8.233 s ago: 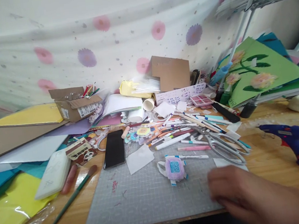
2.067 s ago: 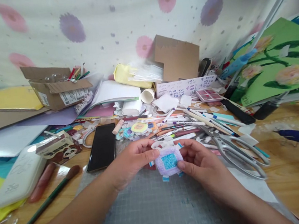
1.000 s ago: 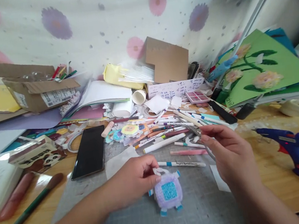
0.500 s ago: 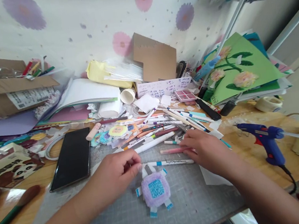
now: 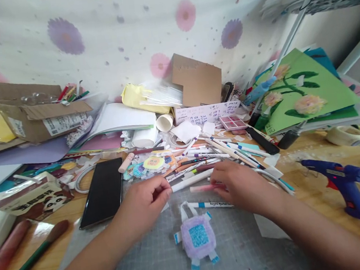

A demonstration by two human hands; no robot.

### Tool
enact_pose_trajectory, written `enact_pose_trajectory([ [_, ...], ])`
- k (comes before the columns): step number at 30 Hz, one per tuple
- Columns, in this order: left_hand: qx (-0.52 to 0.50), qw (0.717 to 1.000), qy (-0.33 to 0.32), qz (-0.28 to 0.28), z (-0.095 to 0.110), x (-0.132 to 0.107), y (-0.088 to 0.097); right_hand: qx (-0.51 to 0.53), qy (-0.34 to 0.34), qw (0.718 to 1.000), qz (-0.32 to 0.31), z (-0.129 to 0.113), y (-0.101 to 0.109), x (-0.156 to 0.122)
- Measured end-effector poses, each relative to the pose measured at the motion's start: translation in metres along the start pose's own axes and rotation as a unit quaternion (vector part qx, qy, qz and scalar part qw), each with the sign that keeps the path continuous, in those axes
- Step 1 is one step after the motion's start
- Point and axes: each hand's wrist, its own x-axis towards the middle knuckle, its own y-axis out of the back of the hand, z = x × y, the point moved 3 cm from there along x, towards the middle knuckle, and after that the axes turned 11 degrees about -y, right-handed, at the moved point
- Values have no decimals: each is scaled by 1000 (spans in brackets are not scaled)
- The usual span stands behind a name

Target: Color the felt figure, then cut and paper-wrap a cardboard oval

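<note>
Purple woolly square (image 5: pixel 198 236) on grey mat (image 5: pixel 248 253); beyond it, left hand (image 5: pixel 144 203) pinched narrow, right hand (image 5: pixel 241 185) gripping pink pen (image 5: pixel 202 188).

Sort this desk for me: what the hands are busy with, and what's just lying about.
In hand: right hand on pink marker; left hand by white marker; purple fuzzy square beside them.
Lying about: phone, glue gun, cardboard box, tape roll, paintbrush.

My left hand (image 5: pixel 145 202) sits mid-scene, fingers curled in, thumb meeting forefinger. My right hand (image 5: pixel 239 184) is palm down just right of it, fingers bent, pointing left. Both bare forearms reach in from the near edge.
</note>
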Motion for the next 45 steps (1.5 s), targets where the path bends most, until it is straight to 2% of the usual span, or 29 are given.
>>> enact_pose_trajectory([
  [3,-1,1000,4,13,-3,-1,1,33,15,999,20,2,12,22],
  [6,13,1000,16,15,-4,-1,3,19,4,999,38,4,19,49],
  [11,111,994,-22,-9,-7,3,10,5,15,1000,20,-4,2,74],
  [15,185,982,-12,-21,-14,5,15,16,40,999,4,-13,-17,71],
  [18,199,980,1,-12,-17,4,16,22,35,999,6,-14,-21,67],
  [23,178,984,2,-9,-18,4,14,34,6,999,33,-3,-3,60],
  [26,149,989,-5,-11,-20,5,12,35,-39,996,76,13,13,55],
  [29,133,991,-16,-17,-22,5,11,28,-82,991,99,30,17,53],
  [32,148,989,-29,-4,-21,6,12,19,-85,994,71,36,9,55],
  [36,159,986,-35,23,-17,6,14,-2,-53,998,39,29,1,55],
  [42,133,990,-51,19,-12,6,11,-33,-48,998,35,23,-3,55],
  [45,124,989,-68,32,-10,5,11,-26,-49,998,35,23,3,52],
])
